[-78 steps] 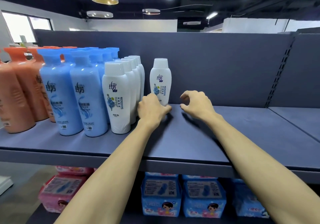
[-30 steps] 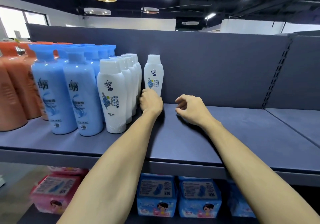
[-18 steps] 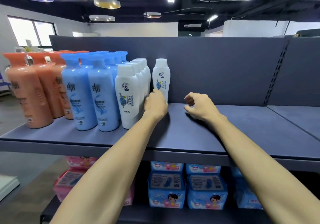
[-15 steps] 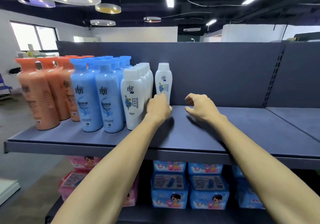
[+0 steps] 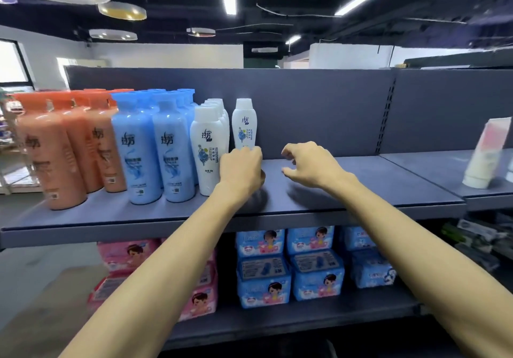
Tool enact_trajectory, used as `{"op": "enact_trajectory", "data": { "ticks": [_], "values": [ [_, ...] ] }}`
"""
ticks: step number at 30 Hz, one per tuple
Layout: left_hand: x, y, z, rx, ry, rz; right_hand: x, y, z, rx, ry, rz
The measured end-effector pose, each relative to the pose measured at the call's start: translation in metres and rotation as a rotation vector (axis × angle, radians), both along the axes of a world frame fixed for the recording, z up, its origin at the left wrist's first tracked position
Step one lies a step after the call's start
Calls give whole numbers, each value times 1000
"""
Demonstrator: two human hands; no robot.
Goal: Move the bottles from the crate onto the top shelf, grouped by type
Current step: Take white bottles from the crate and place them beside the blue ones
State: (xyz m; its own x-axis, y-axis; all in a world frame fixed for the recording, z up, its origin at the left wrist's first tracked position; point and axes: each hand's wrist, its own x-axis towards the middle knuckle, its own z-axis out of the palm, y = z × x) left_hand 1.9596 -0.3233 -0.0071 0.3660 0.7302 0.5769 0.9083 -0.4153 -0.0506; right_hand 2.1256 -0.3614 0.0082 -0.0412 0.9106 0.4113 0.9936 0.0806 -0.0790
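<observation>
On the top shelf (image 5: 361,191) stand orange bottles (image 5: 55,158) at the left, then blue bottles (image 5: 155,152), then a row of white bottles (image 5: 206,147). One more white bottle (image 5: 244,124) stands alone at the back, just right of that row. My left hand (image 5: 241,170) is curled into a fist in front of this bottle's base and hides it; no finger shows round the bottle. My right hand (image 5: 308,165) hovers over the bare shelf to the right, fingers loosely curled and holding nothing. The crate is out of view.
A dark back panel (image 5: 319,108) closes the shelf behind. The lower shelf holds pink packs (image 5: 125,257) and blue packs (image 5: 288,266). On the neighbouring shelf section at the right lies a white and pink package (image 5: 485,155).
The view has pulled back and turned right, bringing the right shelf section into sight. Both hands stay near the lone white bottle, which has not shifted against the row.
</observation>
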Motion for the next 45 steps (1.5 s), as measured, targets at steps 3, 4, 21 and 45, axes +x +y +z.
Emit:
{"op": "enact_trajectory", "data": {
  "ticks": [3, 4, 21, 45],
  "values": [
    [-4, -26, -5, 6, -89, -54, -12, -34, 3, 14, -21, 6],
    [-6, -37, -9, -2, -137, -97, -16, -47, 2, 22, -33, 6],
    [-12, -129, -243, -524, -158, -390, -11, -157, -212, -426, 75, -87],
    [28, -152, -495, -982, 69, 90, -9, -160, -456, -909, 362, -215]
  ]
}}
